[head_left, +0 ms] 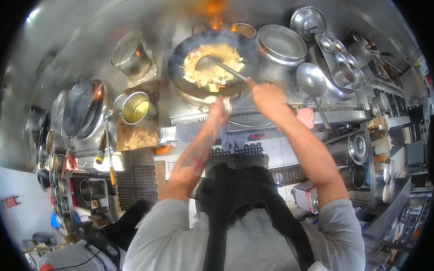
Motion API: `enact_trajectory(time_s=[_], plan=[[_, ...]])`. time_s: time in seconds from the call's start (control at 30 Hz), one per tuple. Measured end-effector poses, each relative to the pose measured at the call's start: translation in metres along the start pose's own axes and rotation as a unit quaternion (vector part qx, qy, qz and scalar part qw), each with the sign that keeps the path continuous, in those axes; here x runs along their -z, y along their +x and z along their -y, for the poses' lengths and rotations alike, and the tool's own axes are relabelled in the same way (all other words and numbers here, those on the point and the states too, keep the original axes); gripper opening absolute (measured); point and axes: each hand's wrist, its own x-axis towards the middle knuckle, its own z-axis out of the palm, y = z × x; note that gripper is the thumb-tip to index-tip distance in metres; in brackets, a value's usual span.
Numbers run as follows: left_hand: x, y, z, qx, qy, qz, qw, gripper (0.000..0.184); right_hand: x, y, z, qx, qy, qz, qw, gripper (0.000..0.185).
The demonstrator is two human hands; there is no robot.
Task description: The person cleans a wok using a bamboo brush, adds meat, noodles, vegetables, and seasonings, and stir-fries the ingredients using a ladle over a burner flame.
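Pale sliced food [212, 78] lies in a large dark wok [179, 62] on the stove, with flame glowing behind the rim. My left hand [220, 110] is closed on a whitish cloth [226, 104] at the wok's near edge; any handle under it is hidden. Closed round the handle of a metal ladle [206, 63], my right hand [270, 97] is at the wok's right side, and the ladle's bowl rests among the food. Part of the food looks blurred by motion.
A perforated skimmer [310, 80] and a lidded pot [282, 44] stand on the right. Left of the wok are a pot of yellow liquid [135, 108], a tall covered pot [131, 56] and stacked dark woks [82, 107]. A pink cloth [305, 117] lies by the counter edge.
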Motion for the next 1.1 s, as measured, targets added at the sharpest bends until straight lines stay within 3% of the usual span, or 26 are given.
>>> enact_trajectory(time_s=[0.13, 0.2, 0.3, 0.37, 0.43, 0.5, 0.57, 0.63, 0.67, 0.7, 0.73, 0.77, 0.8, 0.87, 0.93, 0.97, 1.03, 1.07, 1.1], plan=[[0.020, -0.028, 0.025, 0.025, 0.069, -0.024, 0.997, 0.023, -0.012, -0.024, 0.012, -0.079, 0.057, -0.061, 0.993, 0.061], [0.002, -0.052, 0.018, -0.055, 0.092, -0.067, 0.992, 0.023, -0.007, -0.047, 0.005, -0.092, 0.073, -0.060, 0.991, 0.062], [0.000, 0.010, -0.023, -0.030, 0.065, -0.048, 0.996, 0.024, -0.010, -0.082, -0.005, -0.095, 0.154, -0.058, 0.982, 0.061], [-0.015, 0.037, -0.036, -0.024, 0.057, -0.062, 0.996, 0.026, -0.033, -0.097, -0.001, -0.073, 0.262, -0.175, 0.946, 0.057], [-0.025, 0.050, -0.049, -0.031, 0.039, -0.074, 0.996, 0.027, -0.088, -0.103, 0.007, -0.057, 0.401, -0.152, 0.901, 0.056], [-0.023, 0.051, -0.041, -0.026, 0.013, -0.061, 0.998, 0.026, -0.132, -0.113, 0.023, -0.125, 0.472, -0.075, 0.869, 0.057], [-0.037, 0.032, -0.048, -0.023, 0.023, -0.101, 0.994, 0.025, -0.160, -0.108, 0.019, -0.136, 0.463, -0.039, 0.875, 0.057], [-0.016, 0.043, -0.050, -0.014, 0.048, -0.042, 0.998, 0.029, -0.166, -0.109, 0.008, -0.150, 0.454, 0.000, 0.878, 0.058], [-0.003, 0.048, -0.051, -0.012, 0.047, -0.041, 0.998, 0.029, -0.162, -0.105, -0.003, -0.081, 0.322, -0.117, 0.936, 0.059], [0.015, 0.048, -0.051, 0.003, 0.019, 0.036, 0.999, 0.031, -0.152, -0.101, -0.017, -0.006, 0.175, -0.227, 0.958, 0.061], [0.032, 0.042, -0.054, 0.017, -0.011, 0.112, 0.993, 0.033, -0.117, -0.097, -0.038, -0.044, 0.219, -0.097, 0.970, 0.061], [0.043, 0.016, -0.061, 0.009, 0.082, 0.074, 0.994, 0.036, -0.066, -0.098, -0.055, -0.083, 0.258, 0.034, 0.962, 0.060], [0.054, -0.013, -0.065, 0.000, 0.175, 0.037, 0.984, 0.040, -0.016, -0.102, -0.063, -0.062, 0.189, 0.033, 0.979, 0.058], [0.085, -0.037, -0.053, -0.076, 0.329, -0.143, 0.930, 0.046, 0.021, -0.092, -0.068, -0.041, 0.109, 0.032, 0.993, 0.057], [0.101, -0.061, -0.047, -0.171, 0.541, -0.188, 0.802, 0.042, 0.030, -0.063, -0.063, 0.011, 0.086, 0.045, 0.995, 0.051], [0.102, -0.069, -0.041, -0.171, 0.537, -0.186, 0.805, 0.042, 0.013, -0.042, -0.069, 0.011, 0.081, 0.045, 0.996, 0.051], [0.107, -0.084, -0.027, -0.200, 0.805, -0.274, 0.488, 0.049, -0.040, -0.002, -0.079, 0.018, 0.176, 0.006, 0.984, 0.055], [0.112, -0.078, -0.027, -0.208, 0.804, -0.269, 0.488, 0.057, -0.034, 0.004, -0.070, 0.020, 0.173, 0.004, 0.985, 0.055], [0.117, -0.071, -0.028, -0.211, 0.802, -0.271, 0.489, 0.057, -0.029, 0.011, -0.061, -0.093, 0.278, 0.049, 0.955, 0.053]])
